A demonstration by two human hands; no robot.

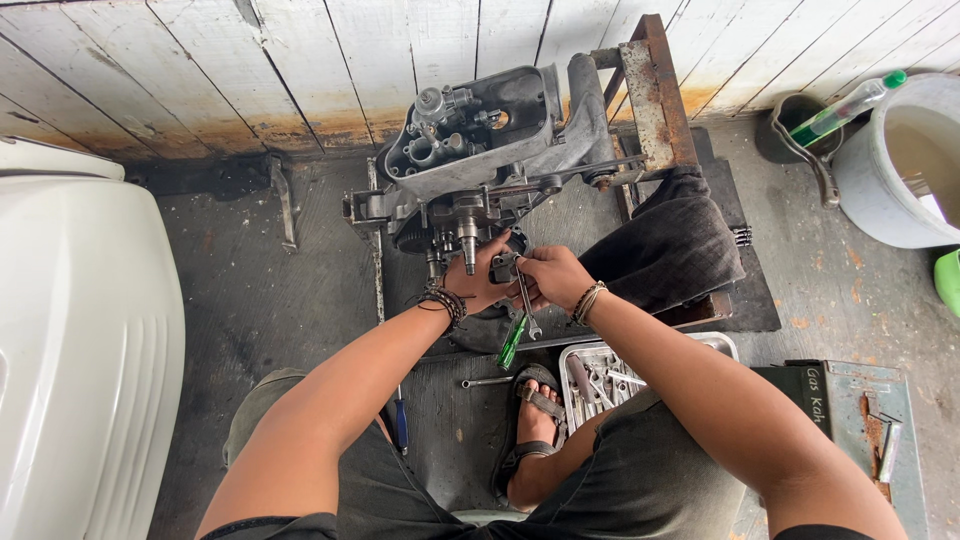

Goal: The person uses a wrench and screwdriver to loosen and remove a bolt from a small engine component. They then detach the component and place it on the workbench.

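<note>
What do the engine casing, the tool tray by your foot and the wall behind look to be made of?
Engine casing: likely cast aluminium, dull grey, matte, with grimy patches. Tool tray: looks like thin pressed metal, bright silvery rim, possibly steel or aluminium. Wall: painted wooden planks, white paint worn, brown stains along the bottom edge.

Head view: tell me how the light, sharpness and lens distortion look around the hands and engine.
Head view: soft, even daylight, no harsh glare; the engine case and both hands, left hand and right hand, are sharp; wide-angle bending curves the wall planks and stretches the forearms near the bottom edge; the white bucket looks bright.
</note>
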